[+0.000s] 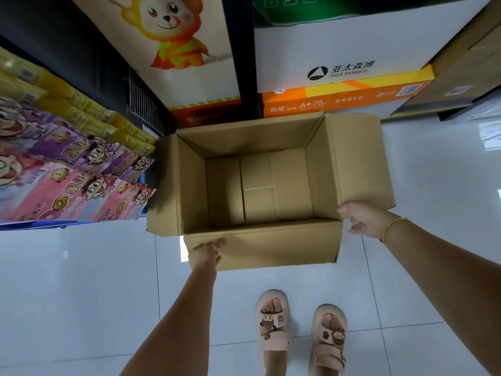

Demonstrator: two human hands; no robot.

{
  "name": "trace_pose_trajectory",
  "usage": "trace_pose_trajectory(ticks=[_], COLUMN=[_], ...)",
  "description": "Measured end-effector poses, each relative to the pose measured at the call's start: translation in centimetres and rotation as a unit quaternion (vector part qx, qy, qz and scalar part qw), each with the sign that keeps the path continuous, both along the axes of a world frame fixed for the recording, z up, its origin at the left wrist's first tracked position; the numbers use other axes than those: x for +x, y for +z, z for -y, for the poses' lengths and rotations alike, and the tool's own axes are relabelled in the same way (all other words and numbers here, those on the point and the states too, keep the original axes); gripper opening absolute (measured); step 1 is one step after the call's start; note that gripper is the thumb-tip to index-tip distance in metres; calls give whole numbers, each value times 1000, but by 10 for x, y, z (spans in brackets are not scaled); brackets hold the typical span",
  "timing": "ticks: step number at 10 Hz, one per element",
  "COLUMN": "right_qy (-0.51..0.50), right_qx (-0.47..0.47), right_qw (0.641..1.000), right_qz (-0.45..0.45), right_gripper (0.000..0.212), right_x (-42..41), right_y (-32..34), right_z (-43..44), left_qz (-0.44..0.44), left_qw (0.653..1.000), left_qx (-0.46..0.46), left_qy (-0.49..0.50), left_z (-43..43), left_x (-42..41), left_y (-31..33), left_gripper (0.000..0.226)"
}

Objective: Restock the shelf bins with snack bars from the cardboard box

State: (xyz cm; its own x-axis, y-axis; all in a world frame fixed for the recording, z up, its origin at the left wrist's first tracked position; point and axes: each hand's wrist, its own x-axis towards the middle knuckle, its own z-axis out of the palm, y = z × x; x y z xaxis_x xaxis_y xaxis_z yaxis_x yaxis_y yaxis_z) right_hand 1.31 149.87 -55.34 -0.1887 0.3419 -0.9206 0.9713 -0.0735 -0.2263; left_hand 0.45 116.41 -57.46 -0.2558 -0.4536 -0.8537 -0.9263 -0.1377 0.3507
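An open brown cardboard box [287, 183] stands on the white tiled floor with its flaps spread; nothing lies inside it. My left hand [204, 255] grips the near flap at its left end. My right hand [362, 218], with a gold bracelet on the wrist, holds the near corner of the right flap. At the left, rows of snack packs fill the shelf bins: yellow ones [89, 112] at the back, purple ones [78, 150] in the middle, pink ones [81, 194] nearest me.
Behind the box stand a carton with a cartoon monkey [173, 50] and a white and orange A4 paper carton [344, 66]. A brown carton [466, 69] sits at the far right. My feet in pink sandals [301, 329] stand on the floor below the box.
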Motion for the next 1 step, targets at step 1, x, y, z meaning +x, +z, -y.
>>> trace_pose_trajectory(ticks=[1], right_qy=[25], right_qx=[21], right_qw=[999], right_qz=[-11], right_gripper=[44], right_x=[-4], right_y=[29], right_z=[3], left_qz=[-8], left_qw=[998], left_qx=[-23], left_qy=[-51], left_z=[-4], left_x=[0], left_y=[18], left_gripper=[17])
